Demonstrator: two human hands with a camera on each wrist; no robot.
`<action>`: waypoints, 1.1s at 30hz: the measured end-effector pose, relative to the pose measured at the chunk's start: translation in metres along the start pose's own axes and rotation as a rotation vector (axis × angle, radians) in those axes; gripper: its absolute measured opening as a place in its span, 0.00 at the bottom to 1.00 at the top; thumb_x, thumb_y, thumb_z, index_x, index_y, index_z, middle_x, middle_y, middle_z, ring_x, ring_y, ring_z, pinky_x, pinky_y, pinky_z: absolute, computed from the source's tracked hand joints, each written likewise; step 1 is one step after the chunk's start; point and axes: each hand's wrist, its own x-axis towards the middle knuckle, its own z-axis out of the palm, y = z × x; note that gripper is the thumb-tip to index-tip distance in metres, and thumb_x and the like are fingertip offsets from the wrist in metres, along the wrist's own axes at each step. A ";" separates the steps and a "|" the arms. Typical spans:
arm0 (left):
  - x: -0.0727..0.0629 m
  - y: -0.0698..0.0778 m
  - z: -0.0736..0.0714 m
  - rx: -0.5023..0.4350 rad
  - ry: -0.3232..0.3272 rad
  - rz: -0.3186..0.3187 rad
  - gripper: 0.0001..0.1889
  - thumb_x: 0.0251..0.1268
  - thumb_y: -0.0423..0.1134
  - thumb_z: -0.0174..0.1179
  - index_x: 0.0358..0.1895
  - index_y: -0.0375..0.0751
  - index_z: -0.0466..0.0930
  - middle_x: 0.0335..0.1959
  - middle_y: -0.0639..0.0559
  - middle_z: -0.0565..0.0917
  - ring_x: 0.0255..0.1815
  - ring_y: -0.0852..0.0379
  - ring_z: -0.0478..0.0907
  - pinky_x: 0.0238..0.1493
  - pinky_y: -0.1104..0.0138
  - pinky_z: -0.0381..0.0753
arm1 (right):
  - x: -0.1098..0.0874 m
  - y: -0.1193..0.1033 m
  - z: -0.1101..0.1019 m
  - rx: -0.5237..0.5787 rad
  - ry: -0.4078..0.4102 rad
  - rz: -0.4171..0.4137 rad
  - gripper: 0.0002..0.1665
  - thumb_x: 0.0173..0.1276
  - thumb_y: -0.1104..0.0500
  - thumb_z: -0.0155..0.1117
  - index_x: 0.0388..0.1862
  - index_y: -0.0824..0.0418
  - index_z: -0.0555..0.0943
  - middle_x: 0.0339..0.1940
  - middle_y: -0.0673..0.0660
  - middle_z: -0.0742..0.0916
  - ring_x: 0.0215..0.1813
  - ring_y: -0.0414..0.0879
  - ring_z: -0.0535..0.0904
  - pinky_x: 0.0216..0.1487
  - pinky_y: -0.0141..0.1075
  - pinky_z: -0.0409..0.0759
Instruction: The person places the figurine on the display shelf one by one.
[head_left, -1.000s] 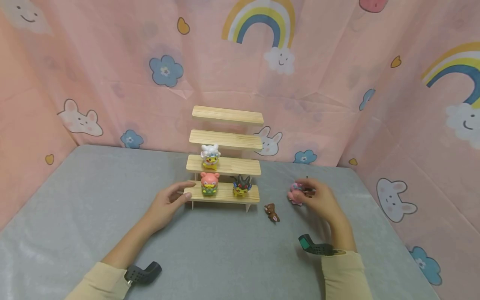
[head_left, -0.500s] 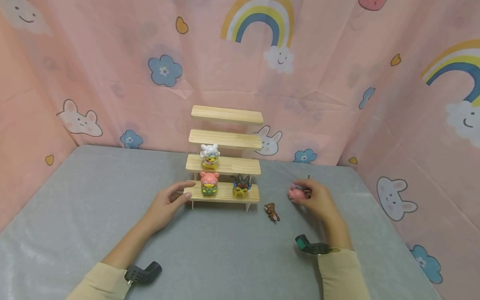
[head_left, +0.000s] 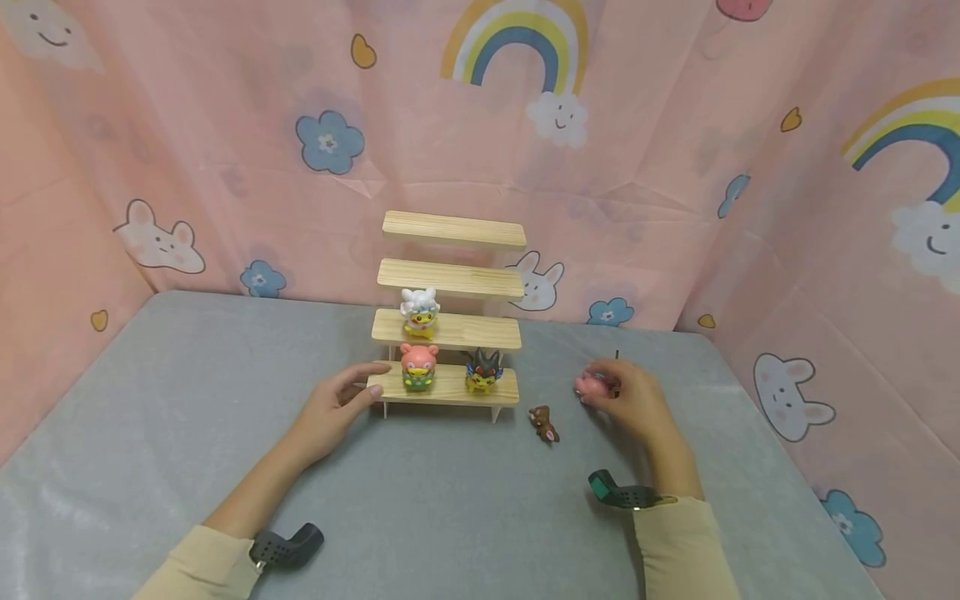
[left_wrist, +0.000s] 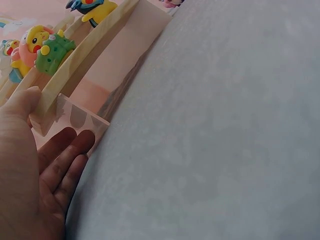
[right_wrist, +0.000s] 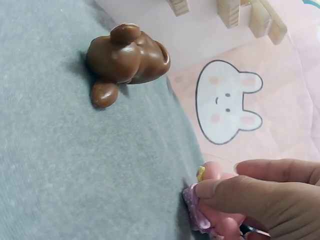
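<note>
In the head view my left hand (head_left: 335, 412) holds the left end of the lowest step of a wooden tiered display stand (head_left: 450, 385), thumb in front and index finger at the back. The left wrist view shows its other fingers (left_wrist: 67, 162) beside the clear side support, below the step. My right hand (head_left: 633, 400) pinches a pink figurine (head_left: 592, 386) at the tabletop, right of the stand. A lilac dotted part (right_wrist: 196, 207) of that figurine shows in the right wrist view; the fingers hide much of it. Between stand and right hand lies a brown figurine (head_left: 543, 425).
On the lowest step stand a pink-hooded figurine (head_left: 418, 368) and a dark-hooded figurine (head_left: 483, 372). A white-hooded figurine (head_left: 420, 314) is one step higher. A thin dark piece (head_left: 617, 355) sticks out behind the right hand. Pink printed cloth (head_left: 637, 167) surrounds the grey table (head_left: 465, 508).
The pink figurine has turned in my right fingers, from its face side showing to a rounded pink side. The right wrist has shifted slightly left. The left hand stays on the stand.
</note>
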 end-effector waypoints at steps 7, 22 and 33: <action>0.001 0.000 0.001 0.002 0.004 -0.007 0.19 0.77 0.43 0.56 0.66 0.45 0.77 0.68 0.42 0.78 0.54 0.46 0.84 0.51 0.66 0.80 | -0.001 -0.001 0.001 0.008 0.021 -0.003 0.23 0.60 0.59 0.78 0.54 0.61 0.85 0.48 0.64 0.88 0.45 0.54 0.82 0.47 0.48 0.80; 0.001 -0.001 0.001 0.008 0.009 -0.001 0.19 0.77 0.43 0.56 0.66 0.45 0.77 0.68 0.42 0.78 0.55 0.45 0.84 0.51 0.67 0.81 | 0.001 0.001 0.001 0.103 -0.002 -0.014 0.17 0.65 0.59 0.74 0.51 0.63 0.86 0.46 0.63 0.88 0.45 0.55 0.84 0.49 0.51 0.84; 0.000 0.000 0.001 0.007 0.008 0.006 0.19 0.77 0.43 0.56 0.66 0.45 0.77 0.68 0.42 0.78 0.54 0.46 0.84 0.51 0.67 0.81 | 0.001 -0.003 0.006 -0.055 -0.039 -0.063 0.20 0.60 0.63 0.75 0.52 0.60 0.85 0.51 0.63 0.87 0.53 0.59 0.78 0.55 0.55 0.76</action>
